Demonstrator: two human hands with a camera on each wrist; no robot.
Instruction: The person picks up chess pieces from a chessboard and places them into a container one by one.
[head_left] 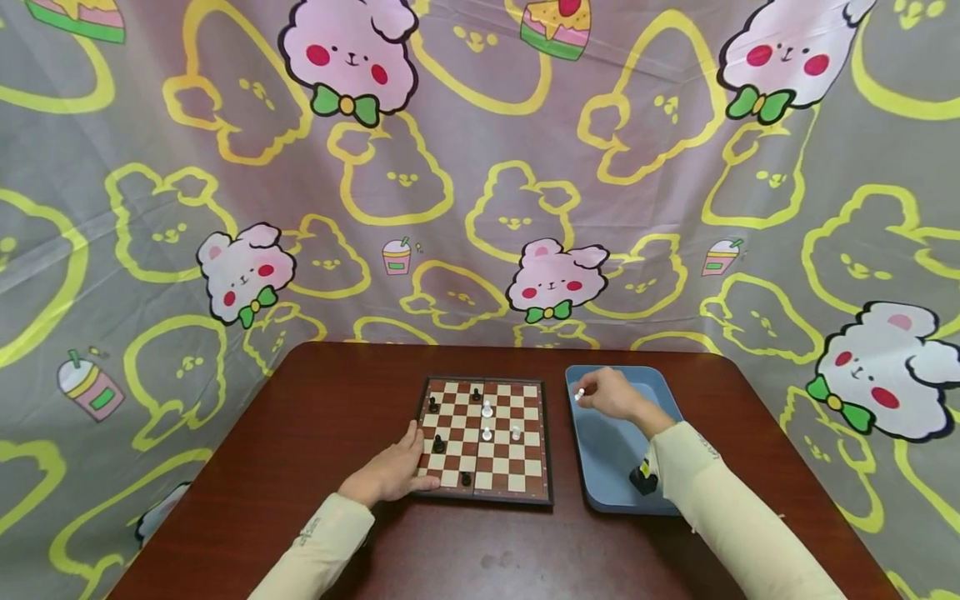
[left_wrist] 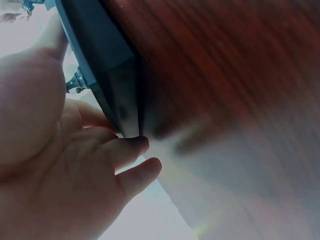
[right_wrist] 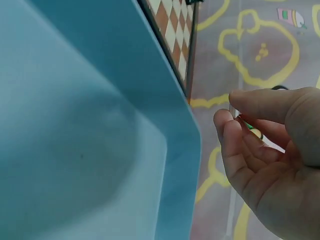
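Observation:
A folding magnetic chessboard lies on the table with several black pieces on its left half and a few white pieces near the middle and right. My left hand rests against the board's near-left corner, fingers along the left edge and thumb by the near edge. The left wrist view has this hand touching the board's dark side. Between thumb and fingertips, my right hand pinches a small white chess piece above the blue tray. In the right wrist view the piece is mostly hidden by the fingers.
Inside the tray, near the right sleeve, is a small black item with a yellow mark, partly covered. The tray's raised rim stands right of the board. A patterned cloth hangs behind the brown table.

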